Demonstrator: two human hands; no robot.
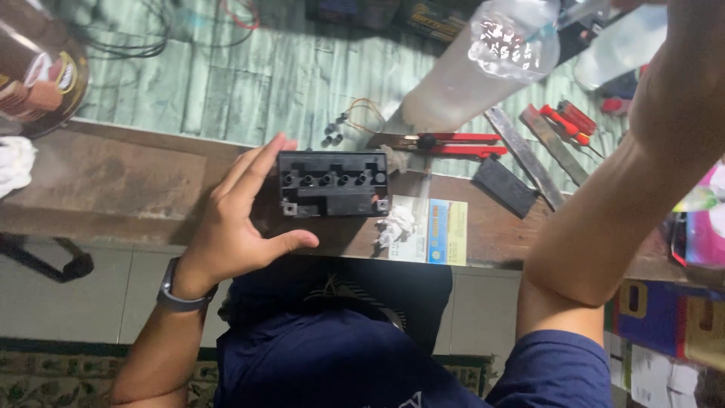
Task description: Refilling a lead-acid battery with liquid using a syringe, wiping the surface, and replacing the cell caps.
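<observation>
Resting on the near edge of the wooden bench [113, 181], a black battery [333, 183] sits steadied by the left hand [238, 223], fingers loosely cupping its left side. Right arm [612, 204] lifts far right; its grip is out of view. Clear plastic bottle [483, 64] tilts above. Red cutter [453, 142] lies behind the battery.

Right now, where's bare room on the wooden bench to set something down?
The free patch is the brown wooden bench top between the white cloth at the left edge and the left hand, which steadies the black rectangular battery case. Right of the case is crowded: crumpled white paper, red-handled cutter, black flat block, metal strips.
</observation>
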